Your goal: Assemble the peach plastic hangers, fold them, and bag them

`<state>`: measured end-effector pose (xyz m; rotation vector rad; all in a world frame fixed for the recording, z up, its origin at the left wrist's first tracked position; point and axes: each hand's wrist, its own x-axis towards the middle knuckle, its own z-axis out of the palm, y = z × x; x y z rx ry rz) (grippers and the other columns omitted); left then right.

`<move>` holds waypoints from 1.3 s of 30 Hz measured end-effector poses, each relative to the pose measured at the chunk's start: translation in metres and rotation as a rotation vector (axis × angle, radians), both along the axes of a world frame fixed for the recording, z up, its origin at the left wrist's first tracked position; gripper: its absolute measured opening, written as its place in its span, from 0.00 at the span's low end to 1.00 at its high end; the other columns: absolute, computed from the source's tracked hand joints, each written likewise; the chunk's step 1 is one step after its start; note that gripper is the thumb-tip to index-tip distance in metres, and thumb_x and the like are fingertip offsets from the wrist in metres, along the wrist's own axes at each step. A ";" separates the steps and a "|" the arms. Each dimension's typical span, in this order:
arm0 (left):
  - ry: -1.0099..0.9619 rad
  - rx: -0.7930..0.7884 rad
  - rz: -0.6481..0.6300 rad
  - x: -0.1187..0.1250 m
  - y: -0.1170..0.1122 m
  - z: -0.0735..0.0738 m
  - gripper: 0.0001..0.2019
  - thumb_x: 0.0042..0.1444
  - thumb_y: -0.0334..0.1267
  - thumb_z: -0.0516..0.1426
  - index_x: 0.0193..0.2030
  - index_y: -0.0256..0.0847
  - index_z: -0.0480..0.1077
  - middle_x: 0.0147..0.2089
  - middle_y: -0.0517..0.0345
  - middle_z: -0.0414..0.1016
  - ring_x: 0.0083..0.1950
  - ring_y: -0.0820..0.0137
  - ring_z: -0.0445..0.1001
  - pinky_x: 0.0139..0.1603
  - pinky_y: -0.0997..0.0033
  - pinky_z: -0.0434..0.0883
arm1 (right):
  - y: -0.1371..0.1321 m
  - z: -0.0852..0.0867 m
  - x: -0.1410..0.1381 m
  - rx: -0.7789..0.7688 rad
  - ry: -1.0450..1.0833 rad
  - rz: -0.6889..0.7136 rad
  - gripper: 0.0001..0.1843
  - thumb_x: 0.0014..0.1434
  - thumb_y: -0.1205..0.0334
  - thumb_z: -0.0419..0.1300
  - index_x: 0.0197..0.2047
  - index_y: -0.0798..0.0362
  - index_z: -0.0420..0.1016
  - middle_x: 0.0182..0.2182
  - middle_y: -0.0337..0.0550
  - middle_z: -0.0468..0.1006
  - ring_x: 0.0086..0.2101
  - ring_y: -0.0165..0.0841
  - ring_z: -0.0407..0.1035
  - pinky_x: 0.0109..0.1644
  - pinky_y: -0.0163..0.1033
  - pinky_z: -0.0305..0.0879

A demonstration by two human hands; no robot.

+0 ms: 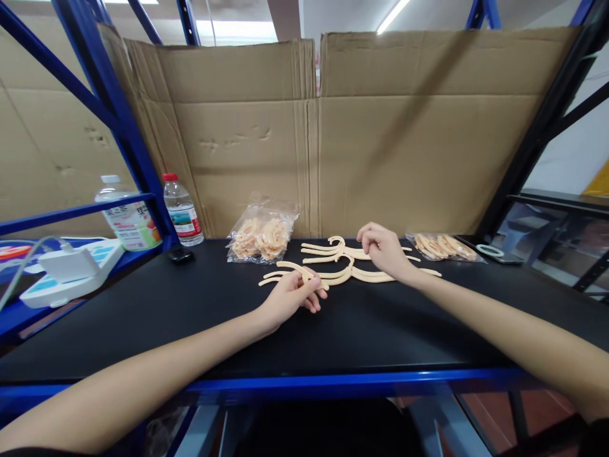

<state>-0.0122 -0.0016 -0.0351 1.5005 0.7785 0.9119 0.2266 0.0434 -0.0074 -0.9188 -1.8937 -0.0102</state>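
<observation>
My left hand (297, 292) is closed around a curved cream plastic hanger arm (295, 266), just above the black tabletop. Several cream folding hangers (352, 273) lie in two groups in the middle of the table, their hooks toward the centre and their arms spread to both sides. Over the right-hand arms of these hangers is my right hand (382, 249), its fingers curled down. Whatever is between those fingertips is hidden from view.
A clear bag of cream hook pieces (261, 236) stands at the back left, and a flatter bag of cream parts (446, 247) lies at the right. A red-capped water bottle (183, 212), a small black object (181, 255) and a white power strip (71, 273) are on the left. Cardboard (428, 139) walls the back.
</observation>
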 end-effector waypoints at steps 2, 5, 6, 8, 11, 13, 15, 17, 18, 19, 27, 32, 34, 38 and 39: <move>0.023 0.013 -0.005 0.000 -0.001 0.000 0.18 0.54 0.50 0.59 0.37 0.36 0.63 0.29 0.58 0.72 0.24 0.76 0.71 0.24 0.77 0.68 | 0.018 -0.002 0.017 -0.028 -0.093 -0.140 0.13 0.41 0.77 0.45 0.15 0.52 0.60 0.27 0.42 0.70 0.32 0.32 0.66 0.37 0.37 0.62; 0.037 0.031 0.027 -0.001 -0.001 0.002 0.17 0.54 0.49 0.60 0.37 0.35 0.64 0.28 0.59 0.72 0.24 0.77 0.71 0.25 0.77 0.68 | 0.035 -0.010 0.033 -0.149 -0.338 -0.316 0.13 0.46 0.76 0.47 0.18 0.53 0.65 0.31 0.45 0.73 0.36 0.35 0.67 0.39 0.37 0.61; 0.042 0.038 0.043 -0.002 -0.001 0.003 0.17 0.53 0.48 0.60 0.36 0.35 0.65 0.28 0.59 0.72 0.25 0.76 0.71 0.26 0.77 0.68 | 0.039 -0.014 0.036 -0.181 -0.399 -0.343 0.13 0.48 0.74 0.48 0.19 0.53 0.67 0.31 0.45 0.74 0.36 0.36 0.67 0.39 0.37 0.61; 0.048 0.054 0.073 -0.003 -0.002 0.004 0.16 0.52 0.47 0.62 0.35 0.35 0.66 0.28 0.58 0.72 0.25 0.76 0.71 0.27 0.76 0.68 | 0.044 -0.021 0.037 -0.224 -0.473 -0.338 0.10 0.51 0.70 0.52 0.22 0.53 0.71 0.30 0.46 0.75 0.35 0.37 0.68 0.38 0.37 0.61; 0.038 0.071 0.100 -0.004 -0.001 0.005 0.16 0.50 0.45 0.63 0.35 0.35 0.67 0.29 0.57 0.72 0.26 0.75 0.71 0.28 0.75 0.68 | 0.049 -0.030 0.036 -0.257 -0.524 -0.283 0.06 0.52 0.67 0.56 0.27 0.53 0.74 0.29 0.45 0.76 0.34 0.36 0.69 0.38 0.37 0.61; 0.027 0.082 0.114 -0.004 -0.001 0.005 0.16 0.49 0.45 0.63 0.35 0.35 0.67 0.29 0.57 0.72 0.27 0.75 0.70 0.28 0.75 0.68 | 0.053 -0.035 0.035 -0.260 -0.530 -0.257 0.05 0.52 0.64 0.58 0.27 0.53 0.74 0.30 0.45 0.76 0.35 0.37 0.69 0.40 0.37 0.62; 0.022 0.096 0.123 -0.005 0.000 0.005 0.15 0.49 0.45 0.63 0.35 0.34 0.67 0.29 0.58 0.71 0.27 0.75 0.69 0.28 0.76 0.67 | 0.055 -0.036 0.035 -0.251 -0.508 -0.247 0.06 0.53 0.62 0.59 0.27 0.53 0.74 0.31 0.46 0.76 0.36 0.38 0.69 0.42 0.39 0.62; 0.013 0.109 0.120 -0.005 0.001 0.005 0.15 0.50 0.44 0.63 0.35 0.34 0.68 0.29 0.58 0.70 0.27 0.76 0.68 0.28 0.76 0.66 | 0.056 -0.034 0.035 -0.242 -0.466 -0.246 0.07 0.54 0.61 0.58 0.27 0.54 0.73 0.32 0.46 0.76 0.36 0.37 0.69 0.42 0.39 0.62; 0.002 0.113 0.115 -0.006 0.002 0.006 0.14 0.50 0.44 0.63 0.35 0.34 0.68 0.29 0.59 0.70 0.27 0.76 0.68 0.28 0.77 0.65 | 0.055 -0.031 0.035 -0.239 -0.446 -0.249 0.07 0.55 0.61 0.58 0.28 0.54 0.73 0.31 0.45 0.76 0.35 0.36 0.69 0.41 0.38 0.63; -0.014 0.114 0.110 -0.007 0.002 0.007 0.14 0.50 0.43 0.63 0.34 0.34 0.68 0.29 0.59 0.69 0.27 0.77 0.67 0.27 0.77 0.65 | 0.052 -0.027 0.036 -0.238 -0.416 -0.250 0.07 0.56 0.60 0.57 0.29 0.54 0.72 0.31 0.45 0.76 0.34 0.35 0.70 0.39 0.38 0.63; -0.244 0.026 0.185 -0.016 0.012 0.016 0.14 0.44 0.39 0.67 0.33 0.35 0.70 0.26 0.63 0.66 0.27 0.79 0.64 0.29 0.79 0.62 | -0.001 0.005 0.038 -0.133 -0.119 -0.085 0.10 0.55 0.55 0.58 0.37 0.52 0.68 0.32 0.43 0.76 0.33 0.35 0.70 0.39 0.40 0.66; -0.332 -0.104 0.088 -0.022 0.023 0.013 0.14 0.43 0.36 0.68 0.31 0.36 0.68 0.26 0.63 0.65 0.28 0.78 0.64 0.30 0.78 0.64 | -0.028 -0.007 0.038 -0.129 -0.120 0.030 0.10 0.61 0.55 0.54 0.42 0.51 0.69 0.36 0.45 0.76 0.35 0.36 0.70 0.40 0.42 0.68; -0.370 -0.162 0.054 -0.024 0.028 0.012 0.14 0.43 0.35 0.68 0.30 0.37 0.67 0.29 0.63 0.66 0.32 0.77 0.66 0.34 0.76 0.67 | -0.034 -0.012 0.037 -0.142 -0.125 0.051 0.10 0.62 0.56 0.52 0.43 0.50 0.70 0.37 0.45 0.76 0.36 0.37 0.70 0.40 0.41 0.68; -0.429 -0.226 -0.034 -0.027 0.032 0.015 0.15 0.42 0.34 0.69 0.29 0.37 0.66 0.40 0.61 0.69 0.41 0.73 0.70 0.46 0.67 0.70 | -0.038 -0.015 0.036 -0.176 -0.111 0.077 0.11 0.64 0.56 0.51 0.43 0.50 0.70 0.35 0.45 0.75 0.33 0.35 0.70 0.36 0.40 0.68; -0.433 -0.234 -0.064 -0.028 0.031 0.017 0.15 0.42 0.34 0.69 0.29 0.37 0.66 0.42 0.60 0.70 0.42 0.72 0.70 0.47 0.65 0.70 | -0.039 -0.015 0.036 -0.181 -0.104 0.078 0.11 0.64 0.56 0.50 0.43 0.50 0.71 0.33 0.44 0.75 0.32 0.35 0.70 0.35 0.39 0.68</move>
